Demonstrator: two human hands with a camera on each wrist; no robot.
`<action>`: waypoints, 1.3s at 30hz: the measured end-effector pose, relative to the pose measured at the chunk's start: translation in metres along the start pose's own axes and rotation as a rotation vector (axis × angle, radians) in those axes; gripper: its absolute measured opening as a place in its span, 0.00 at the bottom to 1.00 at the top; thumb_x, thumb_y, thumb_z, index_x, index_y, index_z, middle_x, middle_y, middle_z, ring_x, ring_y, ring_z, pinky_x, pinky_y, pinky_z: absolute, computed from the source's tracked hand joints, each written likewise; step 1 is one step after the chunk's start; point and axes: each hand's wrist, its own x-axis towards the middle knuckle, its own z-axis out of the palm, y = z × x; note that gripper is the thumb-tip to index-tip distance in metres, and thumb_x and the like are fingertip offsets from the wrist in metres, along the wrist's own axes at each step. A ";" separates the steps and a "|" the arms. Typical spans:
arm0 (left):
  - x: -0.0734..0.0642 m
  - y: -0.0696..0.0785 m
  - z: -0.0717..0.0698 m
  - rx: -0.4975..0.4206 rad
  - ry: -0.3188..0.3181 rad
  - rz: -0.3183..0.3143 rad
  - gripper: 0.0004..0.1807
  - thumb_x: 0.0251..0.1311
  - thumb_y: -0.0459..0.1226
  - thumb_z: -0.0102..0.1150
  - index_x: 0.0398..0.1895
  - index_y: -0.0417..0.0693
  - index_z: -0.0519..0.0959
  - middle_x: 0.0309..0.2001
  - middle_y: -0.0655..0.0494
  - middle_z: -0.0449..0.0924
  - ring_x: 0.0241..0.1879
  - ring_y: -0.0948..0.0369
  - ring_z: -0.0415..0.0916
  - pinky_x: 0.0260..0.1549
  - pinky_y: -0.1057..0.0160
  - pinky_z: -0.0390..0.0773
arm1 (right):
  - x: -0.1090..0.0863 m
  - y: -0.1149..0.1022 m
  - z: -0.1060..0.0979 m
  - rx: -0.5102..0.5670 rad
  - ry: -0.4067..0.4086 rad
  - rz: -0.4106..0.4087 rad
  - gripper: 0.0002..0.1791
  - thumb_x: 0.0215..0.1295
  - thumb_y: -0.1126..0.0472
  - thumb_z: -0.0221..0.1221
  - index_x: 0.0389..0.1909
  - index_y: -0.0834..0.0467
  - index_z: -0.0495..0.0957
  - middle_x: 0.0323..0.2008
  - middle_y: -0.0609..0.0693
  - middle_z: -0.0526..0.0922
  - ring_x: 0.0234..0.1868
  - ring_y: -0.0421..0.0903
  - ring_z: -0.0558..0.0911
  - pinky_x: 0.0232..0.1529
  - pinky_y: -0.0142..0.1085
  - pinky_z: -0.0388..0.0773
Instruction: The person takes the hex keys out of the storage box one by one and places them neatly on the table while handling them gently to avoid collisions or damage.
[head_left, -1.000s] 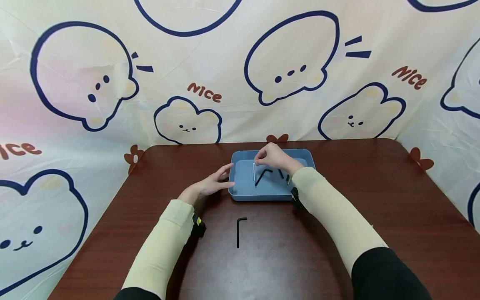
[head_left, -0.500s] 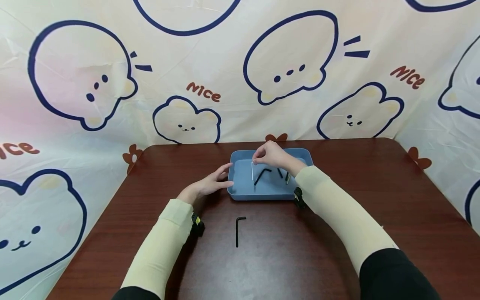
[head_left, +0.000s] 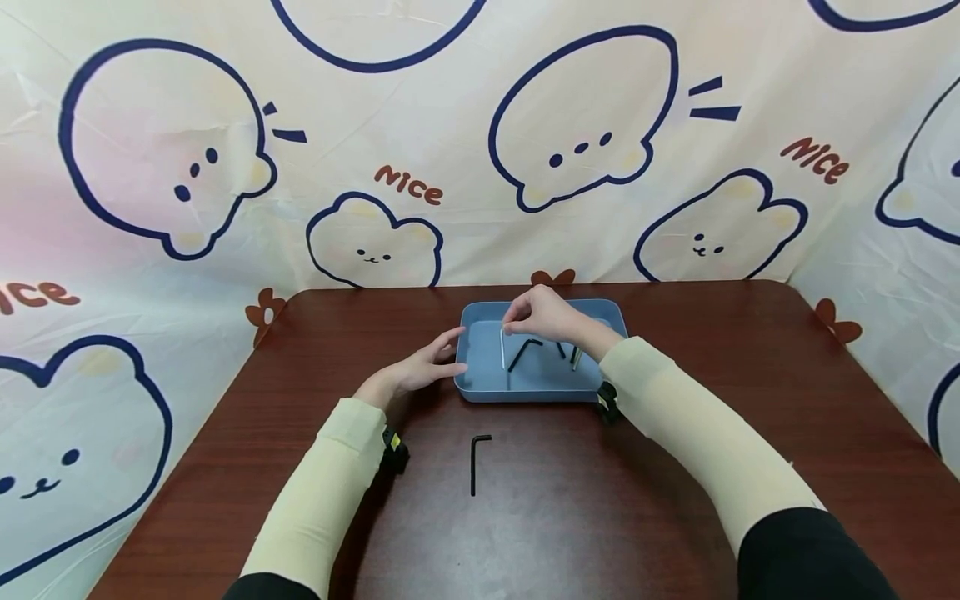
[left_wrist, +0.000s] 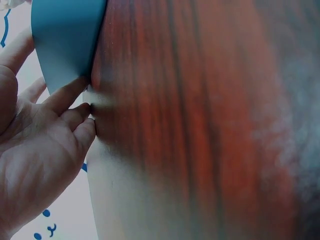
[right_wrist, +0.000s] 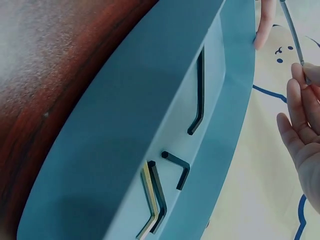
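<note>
A blue tray (head_left: 528,394) stands near the table's far edge. Over its left half my right hand (head_left: 550,317) pinches one end of a thin silver rod (right_wrist: 294,32), which hangs down nearly upright. My left hand (head_left: 415,368) touches the tray's left end with fingers extended; the left wrist view shows its fingertips at the tray wall (left_wrist: 67,40). Inside the tray lie a long black hex key (right_wrist: 201,90), a short black hex key (right_wrist: 182,169), and another black hex key (right_wrist: 158,192) beside a gold-coloured one (right_wrist: 150,192). Whether the rod has a bent end is hidden by my fingers.
One more black hex key (head_left: 473,467) lies on the brown table (head_left: 570,517), in front of the tray and between my forearms. A cloth backdrop (head_left: 465,233) with cartoon drawings rises right behind the table's far edge.
My right hand has shifted slightly left with the silver rod, and its forearm has swung a little to the right. The left hand stays at the tray's left end.
</note>
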 end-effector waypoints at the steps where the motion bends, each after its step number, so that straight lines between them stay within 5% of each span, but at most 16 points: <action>1: 0.000 0.000 0.000 0.002 0.000 0.001 0.41 0.70 0.42 0.55 0.78 0.57 0.44 0.75 0.39 0.46 0.74 0.46 0.42 0.65 0.37 0.45 | -0.001 0.000 0.000 0.000 0.001 0.000 0.03 0.62 0.62 0.66 0.33 0.57 0.87 0.33 0.46 0.85 0.36 0.43 0.82 0.42 0.37 0.79; 12: -0.001 -0.002 0.000 0.000 0.002 0.013 0.40 0.70 0.41 0.54 0.78 0.56 0.43 0.75 0.38 0.45 0.74 0.45 0.41 0.65 0.36 0.44 | -0.014 -0.004 0.002 0.025 -0.010 -0.067 0.05 0.62 0.64 0.65 0.34 0.61 0.86 0.31 0.46 0.85 0.34 0.44 0.81 0.39 0.37 0.79; 27: -0.003 -0.001 0.000 -0.014 -0.003 0.016 0.40 0.71 0.40 0.53 0.78 0.57 0.43 0.75 0.39 0.44 0.74 0.45 0.41 0.65 0.36 0.43 | -0.029 -0.011 0.006 0.096 -0.045 -0.050 0.03 0.62 0.64 0.65 0.34 0.59 0.87 0.31 0.48 0.86 0.37 0.53 0.83 0.41 0.38 0.79; 39: -0.001 0.001 0.000 -0.007 -0.001 0.004 0.40 0.70 0.40 0.54 0.78 0.57 0.43 0.76 0.40 0.43 0.74 0.46 0.40 0.66 0.37 0.43 | -0.045 -0.010 0.014 0.125 -0.084 -0.109 0.04 0.62 0.65 0.65 0.35 0.62 0.86 0.31 0.48 0.85 0.33 0.44 0.81 0.38 0.37 0.79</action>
